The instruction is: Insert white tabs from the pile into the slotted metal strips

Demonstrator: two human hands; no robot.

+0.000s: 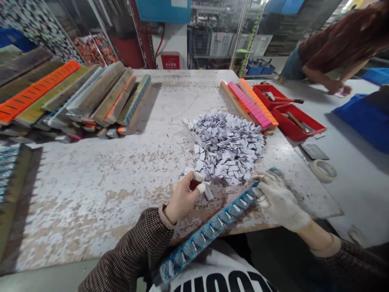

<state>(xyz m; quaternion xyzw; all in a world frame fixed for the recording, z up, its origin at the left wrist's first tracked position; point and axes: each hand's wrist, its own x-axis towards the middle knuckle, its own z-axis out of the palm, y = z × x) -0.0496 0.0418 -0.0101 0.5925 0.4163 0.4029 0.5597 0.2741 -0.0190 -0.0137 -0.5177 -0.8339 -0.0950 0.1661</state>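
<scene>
A long blue speckled bar with a row of slots lies slantwise over the table's near edge and against my body. Small white pieces stand in several of its slots. My right hand, in a white knitted glove, is closed round the bar's upper part; its fingertips partly hide that stretch. Just left of the bar, my left hand pinches a small white paper-like piece between thumb and forefinger, both wearing white finger covers. Beyond both hands spreads a heap of similar white pieces.
Many slotted bars are stacked at the left. Pink and orange bars lie behind the heap. Two red trays with tools and a tape roll sit at the right. Another person works at the far right beside a blue container.
</scene>
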